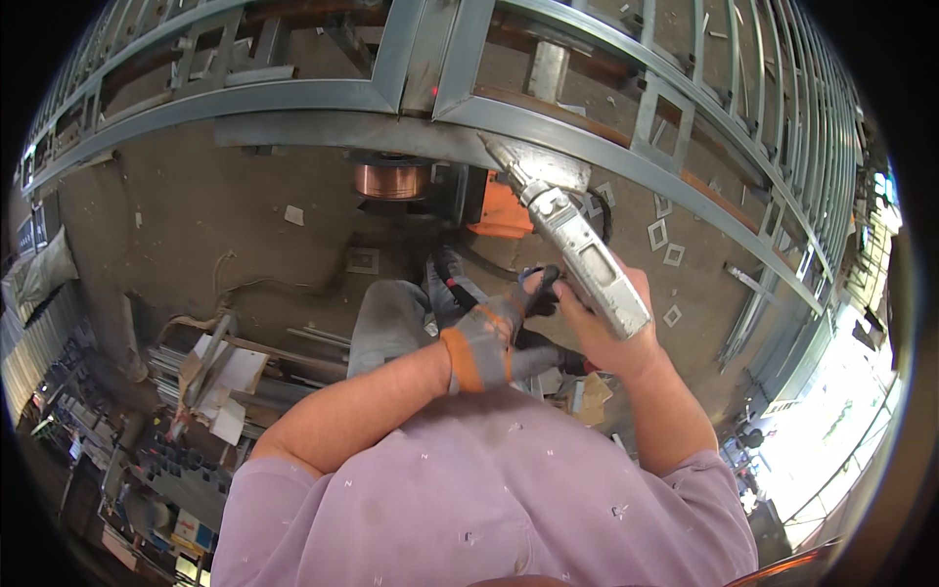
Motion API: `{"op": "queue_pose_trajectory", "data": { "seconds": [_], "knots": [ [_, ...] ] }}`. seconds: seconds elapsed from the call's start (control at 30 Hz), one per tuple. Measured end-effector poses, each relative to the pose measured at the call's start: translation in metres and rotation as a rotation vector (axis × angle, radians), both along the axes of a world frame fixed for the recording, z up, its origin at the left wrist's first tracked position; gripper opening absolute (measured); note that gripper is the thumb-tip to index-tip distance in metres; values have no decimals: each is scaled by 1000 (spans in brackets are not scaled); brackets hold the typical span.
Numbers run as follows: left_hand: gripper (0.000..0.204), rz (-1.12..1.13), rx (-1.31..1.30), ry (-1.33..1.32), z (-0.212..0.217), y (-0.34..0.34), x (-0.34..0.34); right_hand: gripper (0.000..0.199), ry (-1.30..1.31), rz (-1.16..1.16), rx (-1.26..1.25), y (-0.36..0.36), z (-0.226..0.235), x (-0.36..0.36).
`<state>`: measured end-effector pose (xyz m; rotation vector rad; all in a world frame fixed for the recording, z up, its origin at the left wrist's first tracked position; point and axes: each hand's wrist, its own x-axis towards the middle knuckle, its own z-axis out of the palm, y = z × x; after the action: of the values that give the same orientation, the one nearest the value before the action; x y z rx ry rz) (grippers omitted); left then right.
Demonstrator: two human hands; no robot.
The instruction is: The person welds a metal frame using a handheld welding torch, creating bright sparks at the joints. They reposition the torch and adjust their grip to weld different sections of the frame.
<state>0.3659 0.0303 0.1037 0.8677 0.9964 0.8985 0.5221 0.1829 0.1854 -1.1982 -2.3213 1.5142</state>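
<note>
My right hand (pixel 626 328), bare, is wrapped round a silver handheld laser welding gun (pixel 587 254). The gun slants up and left, and its tapered nozzle tip (pixel 486 142) is by the near edge of a grey steel frame (pixel 548 130). A small red light spot shows on the frame's upright, left of the nozzle. My left hand (pixel 489 338) wears a grey and orange glove with black fingertips. Its fingers are bent close against the right hand, below the gun's body; what they hold, if anything, is hidden. Black cable (pixel 469 262) runs behind the hands.
Under the frame stand a spool of copper wire (pixel 391 181) and an orange casing (pixel 501 207). Square metal plates (pixel 657 235) lie on the floor at right. Metal lengths and boards (pixel 230 377) are piled at left. Long barred steel frames stretch across the far side.
</note>
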Motion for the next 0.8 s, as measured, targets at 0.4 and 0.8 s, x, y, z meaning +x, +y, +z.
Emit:
{"op": "queue_pose_trajectory", "data": {
  "seconds": [0.4,0.8],
  "knots": [
    [125,176,57,-176,-33,-22,-9,24,-131,60,45,-2,-40,-38],
    [126,120,148,-198,-44,-23,-23,25,-103,88,97,-4,-46,-51]
  ]
}}
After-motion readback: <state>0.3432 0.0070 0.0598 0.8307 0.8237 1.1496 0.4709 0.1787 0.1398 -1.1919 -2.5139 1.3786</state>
